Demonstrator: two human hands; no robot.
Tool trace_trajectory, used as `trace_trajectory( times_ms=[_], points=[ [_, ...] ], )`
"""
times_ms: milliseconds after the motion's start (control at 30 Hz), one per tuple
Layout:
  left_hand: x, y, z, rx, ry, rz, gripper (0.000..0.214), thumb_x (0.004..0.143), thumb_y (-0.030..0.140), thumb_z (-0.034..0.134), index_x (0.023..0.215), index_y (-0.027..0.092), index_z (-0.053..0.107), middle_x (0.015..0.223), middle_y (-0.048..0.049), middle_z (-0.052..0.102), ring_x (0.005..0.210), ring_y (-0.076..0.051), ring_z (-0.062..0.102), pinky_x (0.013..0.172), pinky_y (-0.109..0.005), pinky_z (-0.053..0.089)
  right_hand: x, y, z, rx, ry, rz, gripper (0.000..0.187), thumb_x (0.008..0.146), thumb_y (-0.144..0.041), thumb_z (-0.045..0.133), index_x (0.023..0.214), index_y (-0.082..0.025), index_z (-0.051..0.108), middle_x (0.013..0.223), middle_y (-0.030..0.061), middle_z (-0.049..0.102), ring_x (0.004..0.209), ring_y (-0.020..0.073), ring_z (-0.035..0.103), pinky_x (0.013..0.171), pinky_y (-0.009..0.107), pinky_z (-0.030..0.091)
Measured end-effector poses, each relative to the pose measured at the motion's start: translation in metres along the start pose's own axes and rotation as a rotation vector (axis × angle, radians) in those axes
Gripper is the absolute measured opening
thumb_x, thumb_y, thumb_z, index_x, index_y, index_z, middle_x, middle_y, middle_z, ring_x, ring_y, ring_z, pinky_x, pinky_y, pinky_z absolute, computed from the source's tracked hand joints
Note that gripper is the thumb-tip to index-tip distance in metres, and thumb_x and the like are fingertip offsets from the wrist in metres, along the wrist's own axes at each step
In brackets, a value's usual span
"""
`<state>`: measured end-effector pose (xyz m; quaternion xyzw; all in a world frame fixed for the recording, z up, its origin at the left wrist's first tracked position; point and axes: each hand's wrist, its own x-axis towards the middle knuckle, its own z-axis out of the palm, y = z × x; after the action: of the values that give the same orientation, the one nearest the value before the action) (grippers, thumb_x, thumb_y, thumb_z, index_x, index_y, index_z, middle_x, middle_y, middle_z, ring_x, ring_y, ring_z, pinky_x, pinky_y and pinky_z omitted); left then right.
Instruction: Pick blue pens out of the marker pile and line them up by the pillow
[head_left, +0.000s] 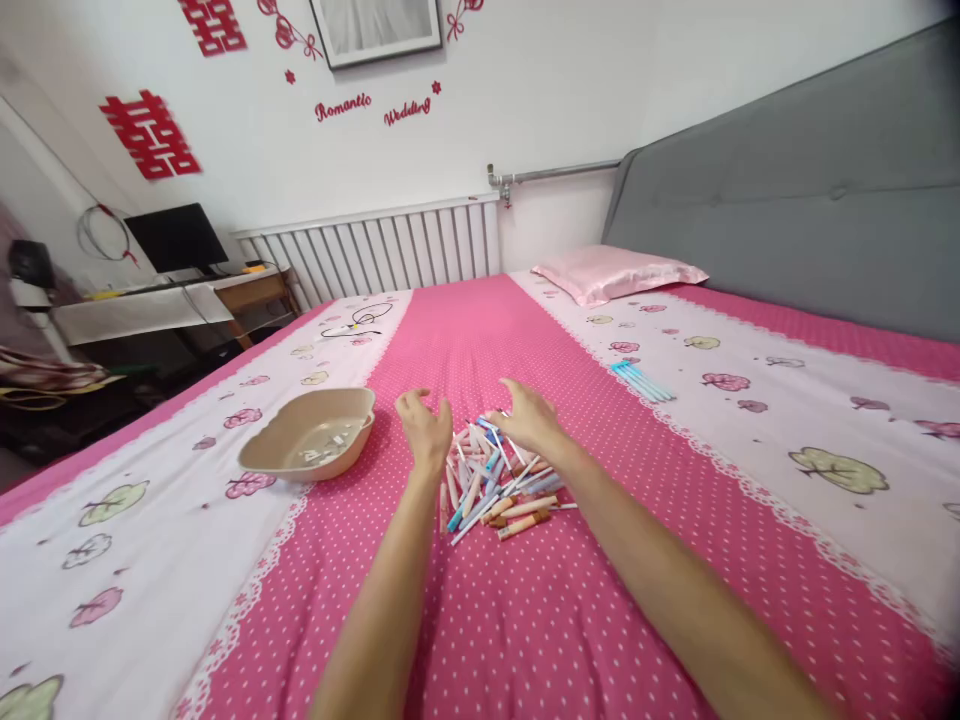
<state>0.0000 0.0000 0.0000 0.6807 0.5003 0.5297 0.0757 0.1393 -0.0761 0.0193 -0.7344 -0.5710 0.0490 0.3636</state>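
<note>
Pens [489,486] lie heaped between a person's forearms [390,580] on a pink dotted bedspread [510,640], long axes crossing every way; at the near edge, one orange-brown pen [523,526] points nearly left to right. The hands are apart from each other, fingers parted. The right hand [529,420] arches over the heap's far right side and is the nearer, though contact cannot be told; the left hand [425,430], loosely curled and with nothing visible in it, hovers beside the far left edge, the heap to its right and toward the person. A tan basin [349,463] sits left of it, small pieces [322,448] inside. Farther right, light-blue pens [643,382] lie side by side. Beyond are a pink pillow [615,272] and a white radiator [390,245].
</note>
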Motion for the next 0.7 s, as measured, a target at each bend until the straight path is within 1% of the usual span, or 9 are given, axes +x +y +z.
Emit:
trace_trajectory(
  times_ms=[100, 167, 233, 333, 433, 533, 600, 700],
  points=[
    [-0.017, -0.022, 0.011, -0.041, -0.001, 0.005, 0.019, 0.073, 0.014, 0.052, 0.092, 0.014, 0.052, 0.096, -0.0087, 0.048, 0.072, -0.015, 0.052, 0.071, -0.032, 0.047, 0.000, 0.011, 0.010, 0.020, -0.008, 0.039, 0.047, 0.079, -0.025, 0.052, 0.125, -0.014, 0.048, 0.123, 0.0109, 0.057, 0.113, 0.0238, 0.052, 0.097, 0.038, 0.037],
    [-0.028, -0.031, 0.013, -0.060, -0.020, 0.014, 0.017, 0.073, 0.013, 0.052, 0.089, 0.016, 0.053, 0.094, -0.0071, 0.050, 0.072, -0.014, 0.052, 0.067, -0.029, 0.047, 0.000, 0.024, 0.016, 0.030, -0.022, 0.075, 0.040, 0.081, -0.018, 0.047, 0.121, -0.016, 0.053, 0.116, 0.0086, 0.062, 0.108, 0.0192, 0.056, 0.094, 0.031, 0.040],
    [-0.035, -0.035, 0.011, -0.070, -0.053, 0.032, 0.014, 0.074, 0.014, 0.051, 0.088, 0.017, 0.054, 0.091, -0.0055, 0.052, 0.071, -0.014, 0.052, 0.065, -0.026, 0.046, 0.000, 0.036, 0.019, 0.041, -0.036, 0.103, 0.036, 0.081, -0.014, 0.045, 0.115, -0.018, 0.058, 0.110, 0.0061, 0.065, 0.104, 0.0159, 0.059, 0.091, 0.026, 0.041],
    [-0.037, -0.031, 0.006, -0.072, -0.111, 0.062, 0.012, 0.076, 0.014, 0.050, 0.087, 0.017, 0.056, 0.088, -0.0039, 0.054, 0.065, -0.012, 0.051, 0.063, -0.025, 0.045, 0.003, 0.047, 0.021, 0.081, -0.073, 0.089, 0.033, 0.080, -0.012, 0.045, 0.105, -0.021, 0.065, 0.104, 0.0023, 0.068, 0.100, 0.0137, 0.061, 0.089, 0.023, 0.042],
    [-0.037, -0.026, 0.003, -0.063, -0.192, 0.094, 0.011, 0.076, 0.014, 0.051, 0.083, 0.016, 0.058, 0.084, -0.0025, 0.055, 0.060, -0.010, 0.050, 0.062, -0.024, 0.044, 0.003, 0.047, 0.023, 0.086, -0.150, 0.044, 0.028, 0.079, -0.015, 0.049, 0.097, -0.025, 0.068, 0.098, -0.0002, 0.070, 0.095, 0.0142, 0.063, 0.084, 0.023, 0.044],
    [-0.040, -0.022, 0.002, -0.049, -0.285, 0.100, 0.011, 0.076, 0.014, 0.050, 0.081, 0.016, 0.060, 0.083, -0.0025, 0.058, 0.059, -0.010, 0.051, 0.062, -0.024, 0.043, -0.001, 0.043, 0.028, 0.025, -0.201, 0.026, 0.027, 0.079, -0.018, 0.051, 0.097, -0.027, 0.069, 0.098, 0.0005, 0.070, 0.094, 0.0164, 0.063, 0.081, 0.025, 0.045],
    [-0.044, -0.017, 0.003, -0.034, -0.371, 0.098, 0.012, 0.077, 0.015, 0.050, 0.082, 0.016, 0.060, 0.081, -0.0023, 0.061, 0.061, -0.011, 0.052, 0.063, -0.025, 0.043, -0.003, 0.042, 0.030, -0.035, -0.217, 0.039, 0.027, 0.080, -0.019, 0.050, 0.097, -0.028, 0.069, 0.098, 0.0019, 0.070, 0.094, 0.0183, 0.063, 0.080, 0.027, 0.045],
    [-0.052, -0.006, 0.004, 0.011, -0.510, 0.162, 0.014, 0.079, 0.018, 0.049, 0.085, 0.018, 0.063, 0.079, -0.0017, 0.064, 0.068, -0.014, 0.055, 0.068, -0.026, 0.042, -0.004, 0.042, 0.031, -0.096, -0.236, 0.080, 0.028, 0.081, -0.021, 0.047, 0.097, -0.029, 0.069, 0.096, 0.0028, 0.071, 0.092, 0.0193, 0.064, 0.078, 0.028, 0.046]
  ],
)
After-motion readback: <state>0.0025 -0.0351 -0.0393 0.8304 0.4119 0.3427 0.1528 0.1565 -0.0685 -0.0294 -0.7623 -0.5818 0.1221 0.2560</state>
